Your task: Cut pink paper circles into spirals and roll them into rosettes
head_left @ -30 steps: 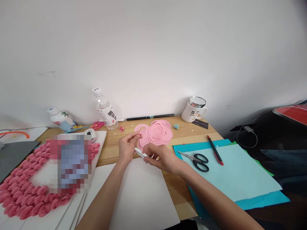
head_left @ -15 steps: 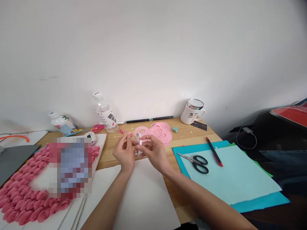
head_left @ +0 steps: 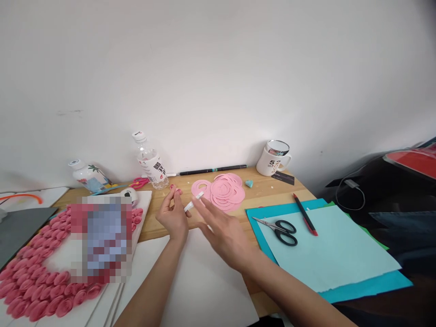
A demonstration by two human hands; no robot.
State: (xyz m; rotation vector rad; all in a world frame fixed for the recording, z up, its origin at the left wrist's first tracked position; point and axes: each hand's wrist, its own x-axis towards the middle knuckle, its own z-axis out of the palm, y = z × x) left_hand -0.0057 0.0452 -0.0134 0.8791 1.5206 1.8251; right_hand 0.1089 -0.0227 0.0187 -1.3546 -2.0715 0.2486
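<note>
My left hand (head_left: 173,215) is closed, with a small pink paper rosette (head_left: 176,190) pinched at its fingertips. A narrow white roll of tape (head_left: 193,201) is seen edge-on between my two hands. Its near end meets the left fingers, while its far end lies by the right fingertips; which hand bears it I cannot tell. My right hand (head_left: 226,231) has its fingers stretched out, back of the hand facing up. Behind it, several pink paper rings and spirals (head_left: 226,190) lie on the wooden table (head_left: 262,197). White sheets (head_left: 200,281) lie below my forearms.
At left lies a board with pink paper rosettes (head_left: 37,284), partly blurred out. A water bottle (head_left: 153,165) and a mug (head_left: 273,159) stand near the wall. On the right, scissors (head_left: 282,230) and a pen (head_left: 304,214) rest on pale blue paper (head_left: 334,254).
My right hand has let its grip on the tape roll loosen and its fingers have straightened. The roll has turned from upright to slanted. My left hand keeps the rosette.
</note>
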